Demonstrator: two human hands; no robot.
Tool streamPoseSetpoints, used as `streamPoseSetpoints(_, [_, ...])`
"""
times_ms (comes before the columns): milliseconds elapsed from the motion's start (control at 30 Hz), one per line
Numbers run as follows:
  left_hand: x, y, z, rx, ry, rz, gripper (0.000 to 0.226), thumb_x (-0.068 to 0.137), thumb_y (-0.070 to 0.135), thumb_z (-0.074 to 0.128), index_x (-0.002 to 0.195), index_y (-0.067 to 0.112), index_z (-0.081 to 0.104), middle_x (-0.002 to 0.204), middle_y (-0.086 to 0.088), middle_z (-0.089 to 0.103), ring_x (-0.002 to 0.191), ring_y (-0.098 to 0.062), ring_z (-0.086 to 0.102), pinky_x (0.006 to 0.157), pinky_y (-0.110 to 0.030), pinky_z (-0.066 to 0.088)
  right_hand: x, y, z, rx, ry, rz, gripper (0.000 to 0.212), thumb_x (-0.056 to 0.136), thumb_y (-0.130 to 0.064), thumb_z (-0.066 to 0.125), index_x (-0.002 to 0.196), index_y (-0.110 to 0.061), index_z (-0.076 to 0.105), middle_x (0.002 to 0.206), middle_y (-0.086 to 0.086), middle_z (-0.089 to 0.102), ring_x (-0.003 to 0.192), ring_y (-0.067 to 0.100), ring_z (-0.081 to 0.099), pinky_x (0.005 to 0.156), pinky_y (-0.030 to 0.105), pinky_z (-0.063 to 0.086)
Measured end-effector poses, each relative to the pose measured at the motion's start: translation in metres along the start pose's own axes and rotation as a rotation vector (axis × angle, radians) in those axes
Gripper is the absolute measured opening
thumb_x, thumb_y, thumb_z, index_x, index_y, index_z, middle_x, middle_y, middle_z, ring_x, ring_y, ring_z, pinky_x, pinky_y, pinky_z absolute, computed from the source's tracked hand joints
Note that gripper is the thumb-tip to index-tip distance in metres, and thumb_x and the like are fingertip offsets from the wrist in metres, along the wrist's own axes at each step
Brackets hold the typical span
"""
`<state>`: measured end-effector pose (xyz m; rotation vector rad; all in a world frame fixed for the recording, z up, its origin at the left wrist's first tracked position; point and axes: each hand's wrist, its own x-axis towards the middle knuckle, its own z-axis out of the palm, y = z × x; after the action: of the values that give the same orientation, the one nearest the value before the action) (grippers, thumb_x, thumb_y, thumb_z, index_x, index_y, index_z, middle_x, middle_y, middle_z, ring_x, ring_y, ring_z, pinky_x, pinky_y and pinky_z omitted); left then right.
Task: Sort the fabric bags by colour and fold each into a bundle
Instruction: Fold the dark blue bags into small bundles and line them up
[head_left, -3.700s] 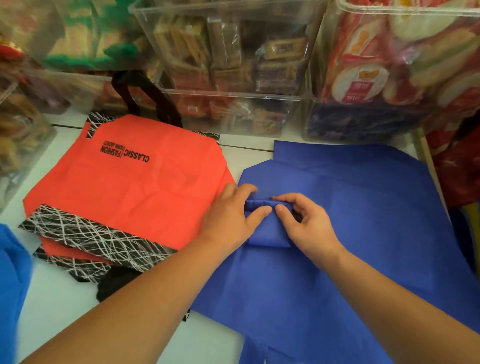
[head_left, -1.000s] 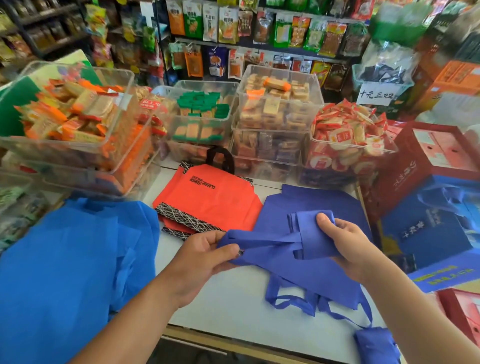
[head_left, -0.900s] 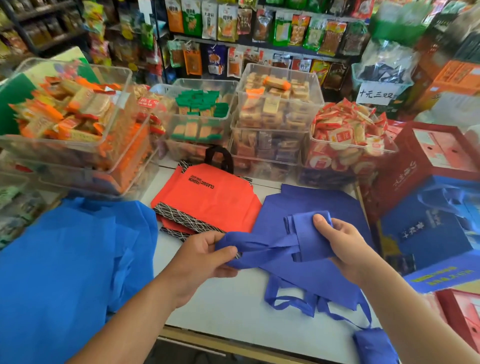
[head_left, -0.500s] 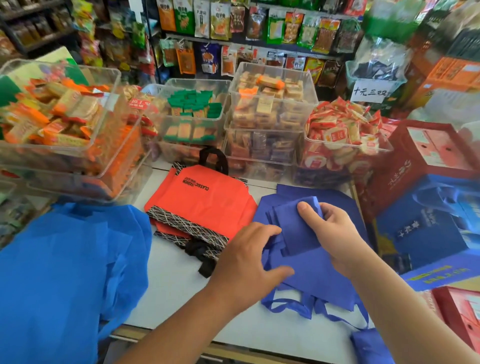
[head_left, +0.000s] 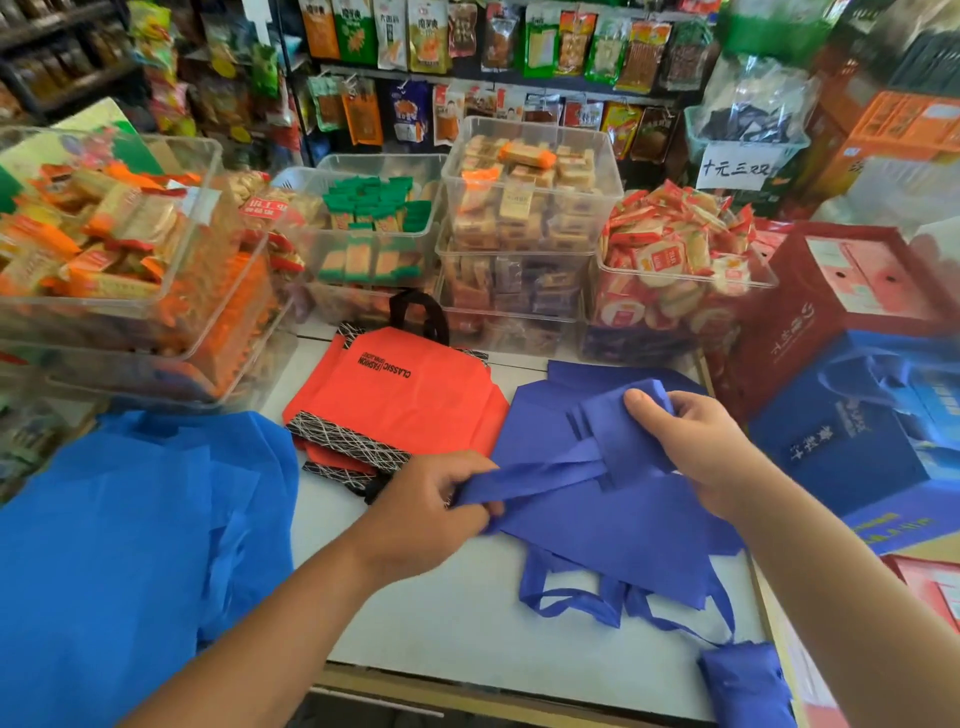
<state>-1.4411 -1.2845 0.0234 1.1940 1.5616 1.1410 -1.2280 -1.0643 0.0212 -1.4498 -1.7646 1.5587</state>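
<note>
The orange bag (head_left: 415, 410) lying on the bench (head_left: 467, 623) is showing black print reading "CLASSIC FASHION", upside down to the camera; smaller words beside it are too small to read. A white handwritten sign (head_left: 735, 167) at the upper right is displaying "十元三双". White characters on the blue box (head_left: 852, 447) are blurring beyond reading.

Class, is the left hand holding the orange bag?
No, the left hand grips the blue strap of the folded bundle held by the right hand.
</note>
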Motion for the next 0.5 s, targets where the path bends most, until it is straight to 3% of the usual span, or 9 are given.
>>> streamPoseSetpoints(100, [-0.004,0.01,-0.009,-0.375,0.06,-0.061,0.025,0.074,0.003,0.062,0.089,0.013,0.079,0.095,-0.001,0.077,0.094,-0.011,0.07,0.084,-0.021,0.052,0.005,0.013,-0.001,0.006,-0.059,0.107,0.096,0.065,-0.07,0.077,0.107,0.015,0.058,0.089,0.026,0.064,0.078,0.032,0.065,0.072,0.048,0.059])
streamPoseSetpoints(167, [0.001,0.013,-0.006,-0.495,0.064,-0.036,0.023,0.075,0.012,0.068,0.095,0.011,0.079,0.105,-0.01,0.077,0.106,-0.021,0.07,0.098,-0.031,0.053,0.004,0.023,0.009,-0.003,-0.078,0.159,0.079,0.081,-0.06,0.077,0.109,0.013,0.063,0.095,0.023,0.071,0.085,0.033,0.071,0.072,0.046,0.064])
streamPoseSetpoints(233, [0.005,0.012,-0.001,-0.499,0.162,-0.029,0.014,0.078,0.026,0.073,0.086,0.015,0.076,0.093,-0.01,0.074,0.098,-0.024,0.067,0.102,-0.046,0.05,0.002,0.032,0.019,0.01,-0.07,0.217,0.059,0.09,-0.051,0.073,0.105,0.006,0.071,0.1,0.021,0.076,0.09,0.033,0.075,0.071,0.044,0.064])
streamPoseSetpoints(300, [0.009,0.012,0.003,-0.454,0.289,-0.072,0.017,0.087,0.032,0.074,0.079,0.018,0.071,0.08,-0.005,0.068,0.086,-0.022,0.064,0.102,-0.058,0.049,-0.002,0.036,0.024,0.031,-0.08,0.244,0.052,0.091,-0.051,0.073,0.104,0.0,0.074,0.1,0.018,0.078,0.091,0.033,0.076,0.074,0.046,0.065])
streamPoseSetpoints(400, [0.012,0.008,0.014,-0.424,0.469,-0.154,0.025,0.103,0.026,0.061,0.083,0.011,0.061,0.065,0.001,0.064,0.069,-0.017,0.066,0.092,-0.061,0.055,-0.006,0.04,0.031,0.048,-0.07,0.241,0.055,0.091,-0.052,0.071,0.106,0.001,0.072,0.102,0.021,0.076,0.092,0.034,0.075,0.07,0.04,0.064])
streamPoseSetpoints(500, [0.017,0.001,0.021,-0.355,0.632,-0.225,0.029,0.105,0.029,0.057,0.091,0.004,0.056,0.052,0.002,0.056,0.048,-0.019,0.06,0.07,-0.055,0.058,-0.012,0.039,0.037,0.05,-0.031,0.213,0.061,0.09,-0.058,0.069,0.099,0.003,0.067,0.096,0.025,0.073,0.084,0.036,0.072,0.069,0.04,0.061])
